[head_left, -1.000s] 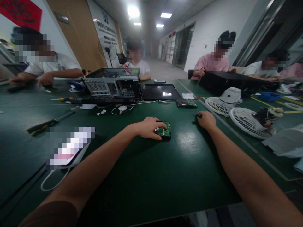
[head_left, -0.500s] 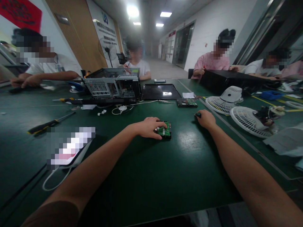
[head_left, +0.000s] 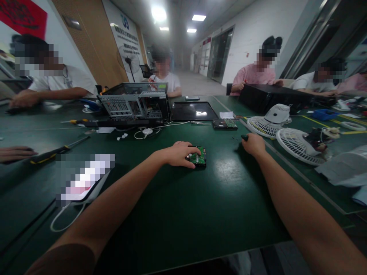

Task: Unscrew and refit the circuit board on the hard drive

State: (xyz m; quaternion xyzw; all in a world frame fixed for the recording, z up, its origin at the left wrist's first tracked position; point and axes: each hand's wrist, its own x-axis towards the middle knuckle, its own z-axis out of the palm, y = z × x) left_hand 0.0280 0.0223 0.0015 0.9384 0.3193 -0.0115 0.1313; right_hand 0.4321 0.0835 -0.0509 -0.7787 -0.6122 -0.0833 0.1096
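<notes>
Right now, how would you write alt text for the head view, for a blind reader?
A left hand holds a hard drive, green circuit board up, on a green table, while the right hand holds a small dark object. Beyond are an open computer case and, at right, white fan parts; co-workers sit opposite.

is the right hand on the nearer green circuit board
No, the left hand touches that green circuit board, while the right hand is apart, holding a dark handle.

Left hand (head_left: 178, 154) clasped hard drive (head_left: 201, 157), green side up, on green table (head_left: 177, 214). Right hand (head_left: 254, 144) gripped dark tool (head_left: 244, 137). Open computer case (head_left: 133, 105) stood beyond; co-worker's hand (head_left: 17, 153) lay near screwdriver (head_left: 51, 154).
</notes>
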